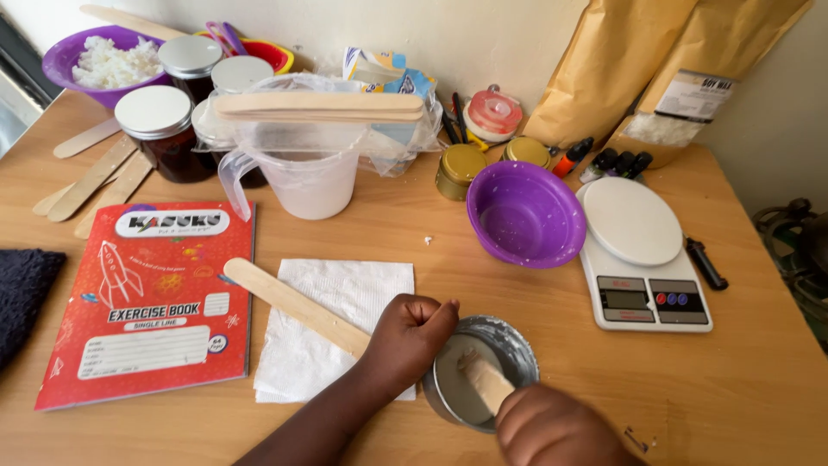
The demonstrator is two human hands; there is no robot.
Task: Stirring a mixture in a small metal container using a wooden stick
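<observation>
Tin: a small round metal tin (511, 341) stands on the surface (535, 293) near its front edge, just right of a white paper napkin (345, 293); a pale, creamy mass lies inside.
Stick in tin: a short wooden stick (487, 382) dips into the pale mass, its upper end hidden under the right hand.
Right hand: the right hand (552, 427) is closed over the stick's top at the frame's lower edge; fingers are not visible.
Left hand: the left hand (412, 336) is curled shut against the tin's left rim, apparently steadying it. A long wooden paddle (289, 298) runs from under this hand across the napkin; whether the hand grips it cannot be told.
Step in hand: judged to be stirring or scraping the tin's contents.
Next move: judged to call for a firm hold on the tin, so that it neither slides nor tips under the stick's push.
Near right: an empty purple bowl (526, 216) and a white digital scale (642, 259) sit behind and to the right, apart from the tin.
Near left: a red exercise book (151, 302) lies beside the napkin.
Behind: a clear measuring jug (302, 168) with flat sticks across its rim, lidded jars (164, 134), two gold tins (461, 168), brown paper bags (655, 69).
Obstruction: the paddle lies close under the left wrist and could be knocked; the bowl is near.
</observation>
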